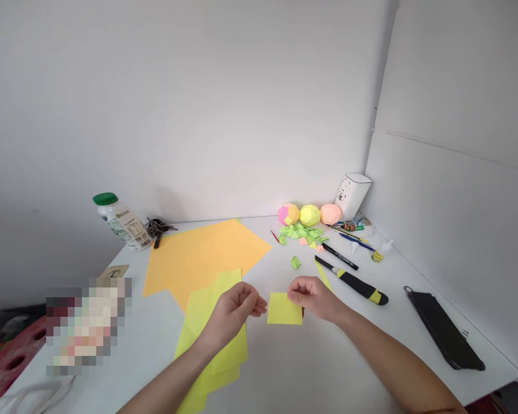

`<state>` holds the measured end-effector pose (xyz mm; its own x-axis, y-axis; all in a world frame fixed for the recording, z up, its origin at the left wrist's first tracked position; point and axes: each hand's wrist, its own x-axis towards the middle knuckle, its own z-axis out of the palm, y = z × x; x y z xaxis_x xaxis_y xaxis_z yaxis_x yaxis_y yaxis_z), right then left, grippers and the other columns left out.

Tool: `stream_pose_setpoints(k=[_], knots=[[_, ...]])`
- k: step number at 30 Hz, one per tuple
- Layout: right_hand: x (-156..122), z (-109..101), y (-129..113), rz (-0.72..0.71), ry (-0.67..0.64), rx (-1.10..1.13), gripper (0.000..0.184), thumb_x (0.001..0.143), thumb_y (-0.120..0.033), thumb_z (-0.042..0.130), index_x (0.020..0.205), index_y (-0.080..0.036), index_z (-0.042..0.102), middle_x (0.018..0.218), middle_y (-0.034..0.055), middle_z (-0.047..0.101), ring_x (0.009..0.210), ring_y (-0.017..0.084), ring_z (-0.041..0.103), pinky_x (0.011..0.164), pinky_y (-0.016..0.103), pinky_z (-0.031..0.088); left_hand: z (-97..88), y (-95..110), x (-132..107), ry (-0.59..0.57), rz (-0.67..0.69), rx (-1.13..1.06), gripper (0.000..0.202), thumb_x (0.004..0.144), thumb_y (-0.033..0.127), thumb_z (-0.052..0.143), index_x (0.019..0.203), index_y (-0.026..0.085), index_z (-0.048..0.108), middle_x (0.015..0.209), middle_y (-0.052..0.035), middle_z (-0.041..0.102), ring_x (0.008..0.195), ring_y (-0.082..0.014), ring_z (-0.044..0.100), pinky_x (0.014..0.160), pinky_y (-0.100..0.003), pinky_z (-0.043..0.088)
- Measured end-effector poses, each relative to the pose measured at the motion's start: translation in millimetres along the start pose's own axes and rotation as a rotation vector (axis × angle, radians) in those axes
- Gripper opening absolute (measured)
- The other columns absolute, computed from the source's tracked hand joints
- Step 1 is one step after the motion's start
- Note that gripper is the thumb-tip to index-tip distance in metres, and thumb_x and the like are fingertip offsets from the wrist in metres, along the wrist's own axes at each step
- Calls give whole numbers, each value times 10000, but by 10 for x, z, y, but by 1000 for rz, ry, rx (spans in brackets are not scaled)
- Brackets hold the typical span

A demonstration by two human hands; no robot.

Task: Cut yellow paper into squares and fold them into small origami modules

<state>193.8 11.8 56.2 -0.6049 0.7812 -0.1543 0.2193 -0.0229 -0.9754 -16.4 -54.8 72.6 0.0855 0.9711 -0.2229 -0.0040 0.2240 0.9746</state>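
A small yellow paper square (284, 310) is pinched at its upper right corner between the thumb and fingers of my right hand (311, 296). My left hand (239, 305) is just left of the square, its fingers loosely curled and slightly apart with nothing visible in them. Under my left hand and forearm lie overlapping yellow paper sheets (216, 368). Behind them spreads a large orange sheet (198, 250). A thin yellow strip (323, 273) rests beyond my right hand, beside a black and yellow utility knife (351, 282) with its blade out.
Folded green paper pieces (302, 232) lie near three faceted paper balls (309, 215) by the wall. A single green piece (296, 263) lies nearer. To the right are a black marker (340, 256) and a phone (444, 329). A green-capped bottle (125, 224) and keys (157, 227) stand left.
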Motion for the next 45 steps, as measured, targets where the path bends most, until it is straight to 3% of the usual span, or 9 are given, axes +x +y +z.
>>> stream_pose_setpoints(k=[4,8,11,19,27,36,42,43,45], knots=[[0,131,64,-151,92,-192,218,875,-362,505,813,-163,566,703,18,588,605,132,559,523,244,477,88,-92,15,-225,-100,-261,334,822,457,561,991,173,613,957,-67,677,920,-202,626,889,-378,487],[-23,285,98,-609,324,-801,136,881,-251,484,884,-172,595,870,88,594,808,200,542,714,357,474,170,-212,44,-173,-149,-439,271,810,383,591,919,143,649,961,-82,669,953,-212,604,918,-383,468],[-36,338,99,-764,259,-1000,124,858,-277,544,821,-168,591,856,88,575,787,203,502,700,359,459,169,-190,47,-212,-127,-504,261,853,361,521,891,138,652,932,-94,670,905,-216,612,891,-387,465],[-68,297,69,-667,74,-712,139,875,-217,516,764,-177,591,832,49,587,760,150,517,683,265,447,95,-121,29,-416,-105,-387,418,923,460,364,947,155,648,970,-91,664,995,-240,595,977,-426,397],[-52,272,135,-29,16,-267,330,819,-337,552,559,-161,447,544,-48,429,508,80,380,454,204,300,148,-332,104,-399,-206,-251,440,855,528,492,1058,151,595,1009,-131,662,949,-255,637,893,-424,467],[-2,278,224,211,-39,-7,468,650,-565,710,649,-163,470,563,-65,411,514,74,381,455,192,299,143,-332,76,-465,-215,-231,545,832,504,540,1295,228,455,1125,-114,618,961,-241,616,795,-400,506],[-87,10,273,98,-43,-151,408,881,-524,436,761,-152,553,647,10,577,569,123,537,506,228,422,170,-488,133,-324,-109,175,259,785,412,576,833,167,647,681,3,590,607,-142,528,554,-254,401],[-160,-122,286,17,2,-282,342,901,-447,428,825,-154,587,741,43,630,662,154,587,567,254,464,186,-531,132,-278,-67,280,255,801,407,546,773,170,634,628,18,548,559,-128,483,523,-246,369],[-351,-459,349,-157,333,-735,209,869,-313,477,898,-171,627,933,93,653,882,222,591,749,339,487,222,-606,123,-207,77,475,264,834,372,493,691,179,603,627,17,514,549,-125,444,513,-248,349]])
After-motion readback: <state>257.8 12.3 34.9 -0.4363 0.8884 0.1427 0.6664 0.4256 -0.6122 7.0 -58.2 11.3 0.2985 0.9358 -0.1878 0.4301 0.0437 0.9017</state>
